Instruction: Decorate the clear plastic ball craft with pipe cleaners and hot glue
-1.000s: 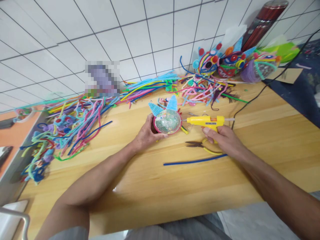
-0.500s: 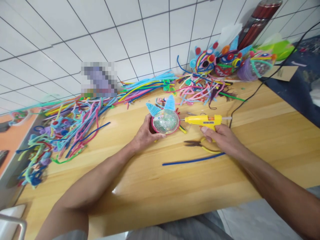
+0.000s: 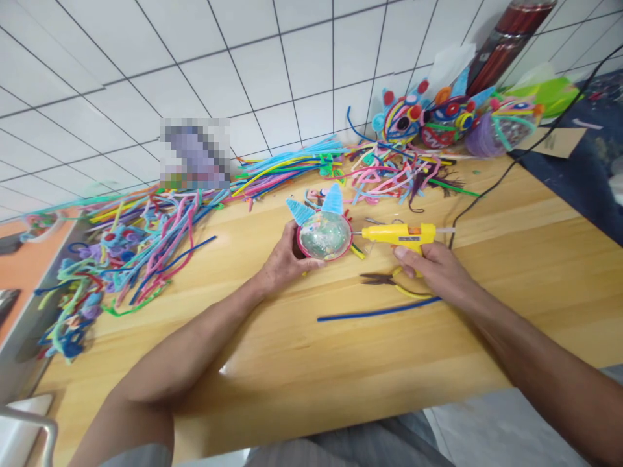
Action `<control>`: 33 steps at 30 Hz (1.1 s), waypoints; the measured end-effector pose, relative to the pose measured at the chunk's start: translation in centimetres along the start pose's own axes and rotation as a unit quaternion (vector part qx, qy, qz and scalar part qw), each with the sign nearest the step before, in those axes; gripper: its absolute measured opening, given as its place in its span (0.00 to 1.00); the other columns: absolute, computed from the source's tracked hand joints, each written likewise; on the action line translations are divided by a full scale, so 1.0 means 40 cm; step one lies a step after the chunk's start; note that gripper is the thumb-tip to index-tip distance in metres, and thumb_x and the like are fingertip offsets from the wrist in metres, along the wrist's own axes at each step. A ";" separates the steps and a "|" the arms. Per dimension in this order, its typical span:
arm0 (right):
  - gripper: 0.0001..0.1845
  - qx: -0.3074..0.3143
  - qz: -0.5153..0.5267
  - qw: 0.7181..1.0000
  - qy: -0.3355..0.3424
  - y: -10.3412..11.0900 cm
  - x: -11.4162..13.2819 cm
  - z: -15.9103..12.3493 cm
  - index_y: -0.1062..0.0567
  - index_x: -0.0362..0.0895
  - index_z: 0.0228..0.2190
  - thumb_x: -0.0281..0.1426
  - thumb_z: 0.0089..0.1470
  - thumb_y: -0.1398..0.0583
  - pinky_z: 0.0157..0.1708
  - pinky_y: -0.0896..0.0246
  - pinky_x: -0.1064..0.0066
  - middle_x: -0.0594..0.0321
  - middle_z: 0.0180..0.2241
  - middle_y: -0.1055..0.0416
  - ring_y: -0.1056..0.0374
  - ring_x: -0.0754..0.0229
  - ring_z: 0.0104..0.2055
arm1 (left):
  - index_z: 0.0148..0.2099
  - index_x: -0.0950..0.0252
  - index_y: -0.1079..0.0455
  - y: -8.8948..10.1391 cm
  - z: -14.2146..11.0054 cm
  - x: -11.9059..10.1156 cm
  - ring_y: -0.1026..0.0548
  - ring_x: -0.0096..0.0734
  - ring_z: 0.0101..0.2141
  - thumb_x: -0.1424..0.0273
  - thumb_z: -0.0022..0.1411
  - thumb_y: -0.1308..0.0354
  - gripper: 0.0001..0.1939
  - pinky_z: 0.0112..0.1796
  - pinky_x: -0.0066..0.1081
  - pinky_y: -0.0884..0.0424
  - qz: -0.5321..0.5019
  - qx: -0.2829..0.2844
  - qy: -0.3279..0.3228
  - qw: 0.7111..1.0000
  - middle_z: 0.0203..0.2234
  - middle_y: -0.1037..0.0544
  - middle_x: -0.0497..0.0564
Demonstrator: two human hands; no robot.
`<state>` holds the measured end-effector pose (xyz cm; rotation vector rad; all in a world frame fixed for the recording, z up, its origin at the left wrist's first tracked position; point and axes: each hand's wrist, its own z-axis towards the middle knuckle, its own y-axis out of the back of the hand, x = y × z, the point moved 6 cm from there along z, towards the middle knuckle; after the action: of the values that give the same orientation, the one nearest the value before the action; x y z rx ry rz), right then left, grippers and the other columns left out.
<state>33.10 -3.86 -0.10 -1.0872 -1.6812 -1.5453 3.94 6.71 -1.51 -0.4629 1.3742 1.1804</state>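
In the head view my left hand (image 3: 287,259) is closed around the left side of a clear plastic ball (image 3: 325,237) with a pinkish-red band round its edge. Two light-blue ears (image 3: 333,200) of pipe cleaner stand on the ball's top. My right hand (image 3: 433,263) grips a yellow hot glue gun (image 3: 389,233) by its handle, and a glue stick pokes out at the back. The gun's nozzle meets the ball's right edge. Below the gun lie yellow-handled pliers (image 3: 379,279), partly hidden by my right hand. A dark-blue pipe cleaner (image 3: 374,315) rests closer to me.
Heaps of coloured pipe cleaners (image 3: 160,250) cover the table's left and back. Several decorated balls (image 3: 402,120) stand along the tiled wall at the back right, with a red cylinder (image 3: 511,42) behind them. A black cord (image 3: 511,159) runs across the right side.
The whole view has shifted very slightly. Both hands, the ball and the glue gun keep the same places relative to each other, nozzle still at the ball's edge.
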 end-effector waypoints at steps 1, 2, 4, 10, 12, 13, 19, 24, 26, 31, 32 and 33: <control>0.34 -0.001 -0.002 1.000 0.000 0.000 0.000 0.000 0.33 0.49 0.19 0.65 0.56 0.41 0.27 0.43 0.65 0.61 0.21 0.32 0.35 0.56 0.27 | 0.68 0.57 0.42 0.000 0.000 0.000 0.28 0.55 0.63 0.47 0.48 0.21 0.53 0.64 0.53 0.31 -0.001 -0.001 -0.001 1.000 0.62 0.29 0.59; 0.34 -0.002 -0.004 1.000 0.000 0.001 -0.001 0.000 0.33 0.49 0.19 0.64 0.56 0.40 0.27 0.43 0.65 0.61 0.21 0.32 0.35 0.56 0.27 | 0.68 0.57 0.41 0.000 0.000 0.000 0.28 0.55 0.63 0.47 0.48 0.21 0.53 0.64 0.53 0.31 -0.003 -0.002 -0.003 1.000 0.62 0.29 0.59; 0.34 -0.003 -0.010 1.000 -0.002 0.001 -0.002 -0.001 0.33 0.49 0.18 0.64 0.56 0.41 0.27 0.44 0.65 0.61 0.21 0.32 0.35 0.56 0.28 | 0.68 0.57 0.41 0.000 0.000 -0.002 0.28 0.55 0.63 0.47 0.47 0.21 0.53 0.64 0.52 0.31 -0.006 -0.003 -0.004 1.000 0.62 0.29 0.60; 0.35 -0.002 -0.004 1.000 -0.008 0.000 -0.002 -0.002 0.34 0.49 0.18 0.65 0.56 0.41 0.27 0.44 0.64 0.61 0.21 0.33 0.36 0.56 0.27 | 0.68 0.58 0.42 -0.001 0.000 -0.008 0.28 0.54 0.63 0.47 0.47 0.21 0.53 0.64 0.52 0.31 -0.009 0.001 -0.001 1.000 0.62 0.29 0.60; 0.34 -0.002 0.001 1.000 -0.004 -0.001 -0.001 -0.002 0.34 0.49 0.19 0.65 0.55 0.41 0.27 0.44 0.64 0.61 0.21 0.33 0.36 0.56 0.27 | 0.68 0.58 0.42 0.001 -0.001 -0.006 0.29 0.54 0.63 0.48 0.47 0.21 0.53 0.65 0.52 0.33 -0.011 0.000 -0.001 1.000 0.63 0.29 0.60; 0.34 -0.002 0.002 1.000 -0.002 -0.002 0.000 -0.002 0.34 0.49 0.19 0.65 0.55 0.40 0.27 0.44 0.64 0.61 0.21 0.33 0.36 0.56 0.27 | 0.68 0.58 0.41 0.001 -0.001 -0.005 0.29 0.54 0.64 0.48 0.47 0.21 0.53 0.65 0.52 0.33 -0.012 -0.001 0.000 1.000 0.63 0.30 0.60; 0.35 0.003 -0.001 1.000 0.002 -0.005 -0.007 0.001 0.35 0.50 0.17 0.64 0.57 0.42 0.28 0.44 0.64 0.62 0.19 0.36 0.37 0.56 0.26 | 0.67 0.58 0.41 0.000 -0.002 -0.005 0.29 0.54 0.63 0.48 0.47 0.21 0.53 0.65 0.52 0.32 -0.012 0.000 0.005 1.000 0.62 0.29 0.59; 0.34 0.002 0.001 1.000 0.004 -0.005 -0.005 0.002 0.35 0.49 0.16 0.63 0.57 0.41 0.29 0.44 0.64 0.62 0.20 0.35 0.37 0.56 0.27 | 0.66 0.58 0.40 0.000 -0.002 -0.005 0.29 0.55 0.63 0.48 0.47 0.21 0.51 0.65 0.53 0.33 -0.018 -0.001 0.012 1.000 0.62 0.29 0.60; 0.34 0.003 0.000 1.000 0.007 -0.004 0.002 0.001 0.35 0.49 0.16 0.63 0.57 0.41 0.28 0.44 0.64 0.61 0.20 0.35 0.37 0.56 0.27 | 0.66 0.58 0.40 0.000 -0.002 -0.004 0.29 0.55 0.63 0.49 0.47 0.20 0.51 0.66 0.54 0.33 -0.020 -0.003 0.011 1.000 0.62 0.29 0.60; 0.35 -0.002 -0.016 1.000 -0.007 0.000 0.011 -0.001 0.35 0.49 0.16 0.63 0.57 0.41 0.28 0.46 0.65 0.63 0.19 0.35 0.39 0.58 0.25 | 0.67 0.57 0.40 0.001 -0.002 0.000 0.29 0.56 0.63 0.49 0.46 0.20 0.52 0.65 0.55 0.34 -0.024 -0.007 0.004 1.000 0.62 0.29 0.60; 0.35 -0.001 -0.018 1.000 -0.009 0.000 0.010 -0.001 0.34 0.49 0.16 0.63 0.57 0.42 0.28 0.46 0.64 0.63 0.19 0.35 0.39 0.58 0.24 | 0.67 0.58 0.40 0.001 -0.002 0.001 0.29 0.56 0.63 0.49 0.46 0.20 0.52 0.65 0.55 0.34 -0.024 -0.008 0.005 1.000 0.62 0.29 0.60; 0.35 0.000 -0.019 1.000 -0.011 0.000 0.010 0.000 0.34 0.49 0.16 0.63 0.56 0.42 0.28 0.46 0.64 0.63 0.19 0.36 0.39 0.59 0.24 | 0.67 0.58 0.40 0.002 -0.002 0.002 0.29 0.56 0.63 0.48 0.47 0.20 0.52 0.65 0.55 0.34 -0.024 -0.009 0.006 1.000 0.61 0.29 0.60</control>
<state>32.91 -3.80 0.22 -1.0815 -1.7260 -1.5632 3.82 6.69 -1.57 -0.5132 1.3569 1.1530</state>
